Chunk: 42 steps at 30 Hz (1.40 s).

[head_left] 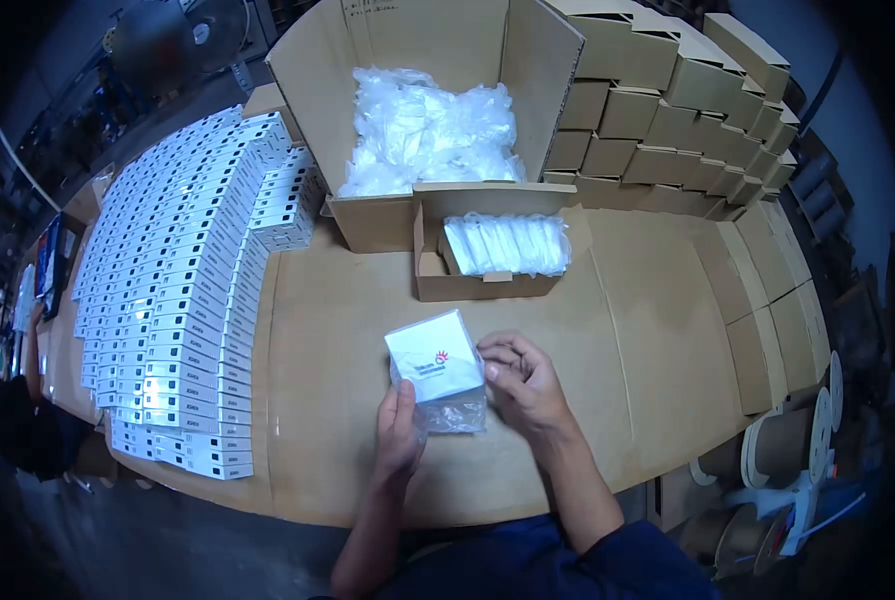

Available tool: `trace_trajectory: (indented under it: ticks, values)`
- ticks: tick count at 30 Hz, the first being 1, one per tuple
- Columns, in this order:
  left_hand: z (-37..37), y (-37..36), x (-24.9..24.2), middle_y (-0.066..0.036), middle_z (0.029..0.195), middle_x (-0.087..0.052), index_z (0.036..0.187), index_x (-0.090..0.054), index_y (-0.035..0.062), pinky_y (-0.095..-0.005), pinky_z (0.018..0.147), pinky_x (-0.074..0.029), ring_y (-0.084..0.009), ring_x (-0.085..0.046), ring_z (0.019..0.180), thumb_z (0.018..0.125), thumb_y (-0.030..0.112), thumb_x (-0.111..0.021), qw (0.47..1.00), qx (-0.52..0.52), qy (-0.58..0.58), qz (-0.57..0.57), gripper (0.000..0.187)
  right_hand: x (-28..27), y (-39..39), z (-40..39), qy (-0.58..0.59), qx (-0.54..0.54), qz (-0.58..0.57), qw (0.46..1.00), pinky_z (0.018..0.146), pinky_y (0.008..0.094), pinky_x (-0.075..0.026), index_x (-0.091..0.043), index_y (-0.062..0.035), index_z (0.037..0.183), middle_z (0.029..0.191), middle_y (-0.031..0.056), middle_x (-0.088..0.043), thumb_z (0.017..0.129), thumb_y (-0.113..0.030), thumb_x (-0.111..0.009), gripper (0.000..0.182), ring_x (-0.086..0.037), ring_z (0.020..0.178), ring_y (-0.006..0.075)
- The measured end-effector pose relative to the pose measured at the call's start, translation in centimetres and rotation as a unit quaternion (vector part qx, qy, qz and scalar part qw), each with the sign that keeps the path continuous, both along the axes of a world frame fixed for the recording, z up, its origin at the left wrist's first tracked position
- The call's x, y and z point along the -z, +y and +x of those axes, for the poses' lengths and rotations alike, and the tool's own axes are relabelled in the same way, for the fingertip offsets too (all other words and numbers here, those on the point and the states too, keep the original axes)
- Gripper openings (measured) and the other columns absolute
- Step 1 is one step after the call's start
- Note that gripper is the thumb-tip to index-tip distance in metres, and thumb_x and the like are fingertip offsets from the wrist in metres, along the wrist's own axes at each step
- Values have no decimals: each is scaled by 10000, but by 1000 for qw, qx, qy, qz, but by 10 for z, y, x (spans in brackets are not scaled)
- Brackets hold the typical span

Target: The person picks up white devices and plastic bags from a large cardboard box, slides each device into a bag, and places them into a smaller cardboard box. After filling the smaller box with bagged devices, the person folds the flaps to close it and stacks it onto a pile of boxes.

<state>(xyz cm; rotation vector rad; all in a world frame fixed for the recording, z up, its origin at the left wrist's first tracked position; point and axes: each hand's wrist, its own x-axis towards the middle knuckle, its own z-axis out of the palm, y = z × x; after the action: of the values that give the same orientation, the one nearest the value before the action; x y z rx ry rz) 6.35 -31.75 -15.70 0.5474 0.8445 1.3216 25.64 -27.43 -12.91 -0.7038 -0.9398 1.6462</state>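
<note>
My left hand (400, 432) grips a flat white square packet (436, 358) from below left, thumb on its front. The packet carries a small red logo with dark print. A clear plastic bag (454, 414) surrounds it, and the loose end of the bag hangs crumpled below. My right hand (526, 388) is at the packet's right edge, fingers curled, with thumb and forefinger closed at the side of the bag. Beyond the hands, a small open carton (488, 288) holds a row of similar bagged white packets (508, 245).
A large open carton (373, 225) full of clear plastic bags (433, 130) stands at the back. Stacked small white boxes (183, 290) cover the table's left side. Brown cartons (668, 120) are piled back right. Cable reels (783, 450) stand off the right edge. Another person's arm (34, 350) shows far left.
</note>
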Motion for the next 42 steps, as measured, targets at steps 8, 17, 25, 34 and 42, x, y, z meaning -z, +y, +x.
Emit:
trace_trajectory:
  ticks: [8,17,25,34,42]
  values:
    - [-12,4,-6,-163,1305,-640,1396,-496,-70,-372,1072,-478,-226,-620,1215,1149,314,-299,984,45,130,115,497,10,-10,-3,20,23,-32,999,888,250,-503,-665,36,1104,1030,45,-694,1030,-74,-640,135,-633,953,85]
    - [-10,8,-21,-209,1565,-443,1605,-225,-65,-398,1184,-366,-280,-445,1427,1146,341,-246,969,24,176,172,613,-4,-11,-11,110,-8,-2,994,1045,353,-457,-578,-24,1099,1244,144,-645,1067,-143,-581,123,-590,1163,171]
    - [-11,13,-17,-227,1475,-544,1575,-288,-84,-402,1172,-369,-300,-523,1353,1140,340,-252,946,3,218,240,609,-11,-7,-10,70,22,23,997,1106,429,-428,-578,-20,1082,1293,220,-627,1042,-219,-619,207,-589,1232,268]
    - [-16,15,-14,-201,1384,-601,1418,-511,-92,-396,1167,-377,-276,-539,1333,1131,241,-307,930,10,309,200,485,-2,-7,9,18,23,31,999,905,298,-459,-552,-55,1114,1105,92,-689,1069,-229,-580,182,-608,988,124]
    - [8,13,-7,-165,1396,-555,1434,-467,-63,-382,1133,-408,-217,-542,1297,1155,292,-274,995,-31,19,94,491,-18,-19,-12,-73,24,30,997,982,292,-506,-526,-1,1344,1245,112,-646,919,12,-741,476,-619,1160,151]
